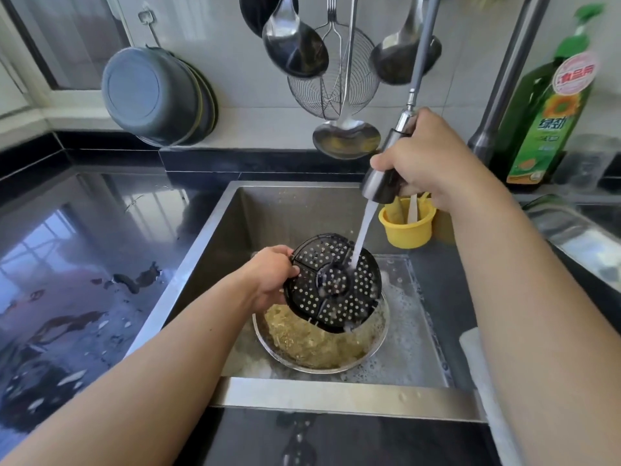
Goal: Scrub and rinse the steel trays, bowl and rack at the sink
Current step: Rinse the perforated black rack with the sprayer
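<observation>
My left hand (273, 274) grips the left rim of a round black perforated rack (336, 290), tilted over the sink (215, 230). My right hand (426, 159) holds the pull-out faucet sprayer (383, 176), and its stream of water hits the rack near the centre. Below the rack sits a steel bowl (376, 351) filled with yellowish foamy water.
A yellow cup (406, 227) hangs at the sink's back right. Ladles, a wire skimmer (332, 82) and nested steel bowls (158, 95) hang on the wall. A green detergent bottle (551, 105) stands right. The black counter (84, 264) on the left is wet. A steel tray (571, 237) lies right.
</observation>
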Motion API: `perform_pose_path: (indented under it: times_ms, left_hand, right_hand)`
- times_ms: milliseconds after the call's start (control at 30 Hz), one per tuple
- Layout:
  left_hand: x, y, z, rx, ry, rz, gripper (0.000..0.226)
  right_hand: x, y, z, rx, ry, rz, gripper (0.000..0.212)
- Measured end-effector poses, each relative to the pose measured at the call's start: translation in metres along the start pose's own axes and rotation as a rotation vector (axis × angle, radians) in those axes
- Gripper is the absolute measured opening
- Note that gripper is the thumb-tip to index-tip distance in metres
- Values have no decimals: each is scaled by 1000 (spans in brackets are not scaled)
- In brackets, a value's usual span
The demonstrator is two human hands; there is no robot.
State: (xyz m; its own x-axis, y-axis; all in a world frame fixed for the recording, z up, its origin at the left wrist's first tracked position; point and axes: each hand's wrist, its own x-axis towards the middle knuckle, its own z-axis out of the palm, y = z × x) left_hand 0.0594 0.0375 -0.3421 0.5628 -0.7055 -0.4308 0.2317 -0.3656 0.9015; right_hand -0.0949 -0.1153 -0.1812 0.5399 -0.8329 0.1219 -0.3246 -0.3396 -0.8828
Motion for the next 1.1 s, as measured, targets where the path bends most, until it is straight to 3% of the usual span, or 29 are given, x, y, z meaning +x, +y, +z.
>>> perform_pose_path:
  times_ms: [367, 500, 600, 733, 867, 1100]
  left_hand:
    - [0, 3, -3, -37, -3, 8, 34]
    - [0, 3, -4, -44, -19, 5, 32]
    - [-3, 4, -2, -43, -33, 9, 32]
    - [-7, 5, 0, -39, -57, 30, 32]
    - [-7, 5, 0, -52, -65, 46, 32]
    - [-11, 10, 3, -116, 13, 101, 28]
  right_hand:
    - [-4, -3, -19, -88, -67, 48, 33]
    - [-2, 1, -7, -151, 35, -11, 44]
    - [-1, 5, 2, -91, 53, -58, 45]
    - [-3, -1, 16, 200, -56, -53, 37]
    - [-5, -5, 22, 291, -129, -66, 38]
    - [-4, 0, -1, 71, -114, -43, 34]
